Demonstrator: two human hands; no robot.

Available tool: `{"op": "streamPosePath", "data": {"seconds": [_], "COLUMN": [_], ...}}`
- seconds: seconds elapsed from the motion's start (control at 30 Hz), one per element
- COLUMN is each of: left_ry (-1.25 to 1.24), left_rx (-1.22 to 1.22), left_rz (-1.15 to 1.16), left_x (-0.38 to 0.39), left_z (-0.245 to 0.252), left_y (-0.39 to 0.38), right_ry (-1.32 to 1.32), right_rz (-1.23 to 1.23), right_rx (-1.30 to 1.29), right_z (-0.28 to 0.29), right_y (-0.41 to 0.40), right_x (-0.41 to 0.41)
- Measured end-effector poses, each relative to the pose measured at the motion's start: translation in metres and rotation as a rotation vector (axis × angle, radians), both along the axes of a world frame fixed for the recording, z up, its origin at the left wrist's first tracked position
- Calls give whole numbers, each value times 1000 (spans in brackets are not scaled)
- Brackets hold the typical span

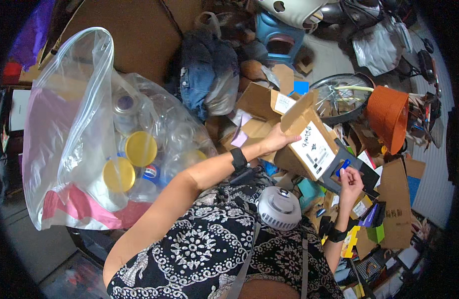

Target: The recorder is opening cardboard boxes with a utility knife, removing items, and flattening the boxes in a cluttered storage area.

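My left hand (276, 140) grips a brown cardboard box (294, 159), its thumb lying over the edge beside a white shipping label (314, 149) that bears writing. One flap of the box stands up. My right hand (350, 183) pinches a small blue tool (343, 167), perhaps a small cutter, just right of the label. Behind that tool lies a dark grey flat piece (332, 175), partly covered by the box. Another opened carton (257, 99) with a white label (284, 102) sits just beyond the held box.
To the left stands a large clear plastic bag (87, 112) with gold-lidded jars (141, 148) inside. An orange basket (387, 117) and a bicycle wheel (343, 95) are at the right. Flattened cardboard (395, 205) and piled packaging lie below them. A blue stool (279, 37) is farther back.
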State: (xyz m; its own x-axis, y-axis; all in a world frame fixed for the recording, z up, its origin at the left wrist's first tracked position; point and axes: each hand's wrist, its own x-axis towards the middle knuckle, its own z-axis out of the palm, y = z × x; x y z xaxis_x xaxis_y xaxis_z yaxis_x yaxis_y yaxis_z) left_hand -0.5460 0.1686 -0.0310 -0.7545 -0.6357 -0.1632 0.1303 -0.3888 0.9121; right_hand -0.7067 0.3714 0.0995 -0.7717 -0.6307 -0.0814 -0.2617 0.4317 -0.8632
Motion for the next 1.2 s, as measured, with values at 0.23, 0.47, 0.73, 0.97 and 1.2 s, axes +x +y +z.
{"op": "streamPosePath", "data": {"seconds": [0.23,0.47,0.73,0.97,1.2], "left_ry": [-153,-171,-251,-329,-243], "left_rx": [-21,12,-65,-101,-165], "left_rz": [-99,-155,-140,-248,-282], "left_x": [3,18,42,62,64], "left_z": [7,-4,-7,4,3], "left_y": [20,16,3,-4,4], "right_ry": [-489,-615,-742,-431,180], "right_rz": [27,286,503,760,1073], "right_rx": [154,281,228,323,393], "right_z": [-46,-73,-99,-91,-54], "right_y": [-1,-56,-87,-109,-162], "right_x": [24,55,64,46,38]}}
